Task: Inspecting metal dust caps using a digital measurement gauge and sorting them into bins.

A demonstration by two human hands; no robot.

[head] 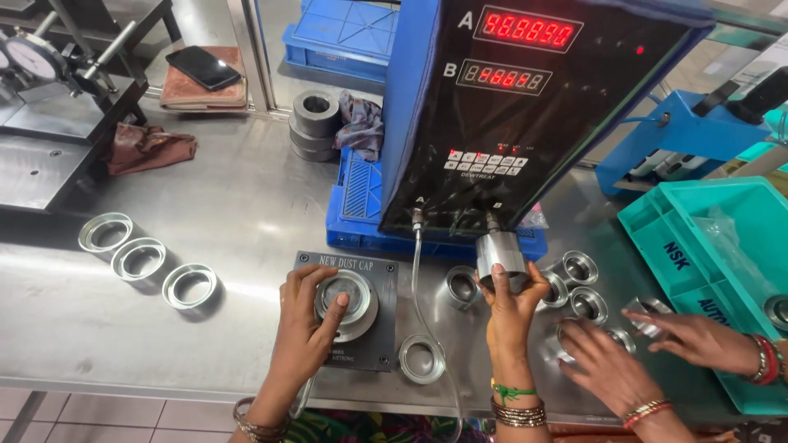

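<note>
Your left hand [308, 324] lay on the round silver metal ring [346, 303] seated in the dark grey square gauge plate [386, 328], fingers curled over its rim and pressing it down rather than closed tight around it. Your right hand [510, 308] was clamped from below on the polished steel cylinder probe [501, 253] hanging under the tall black and blue gauge unit with red digit displays [525, 107], thumb and fingers wrapped about its lower edge. By my reading, you were in the measuring step: one ring sat on the plate, another part at the probe. Any next move would have called for a steady part and a settled readout before lifting.

Elsewhere in the head view, a loose silver ring [421, 358] lay on the steel bench [246, 205] just beside the plate, with three more silver rings [139, 261] in a row well to the left. A co-worker's two hands [648, 349] worked among the small steel bushes [579, 287] near the teal plastic crate [722, 271].
</note>
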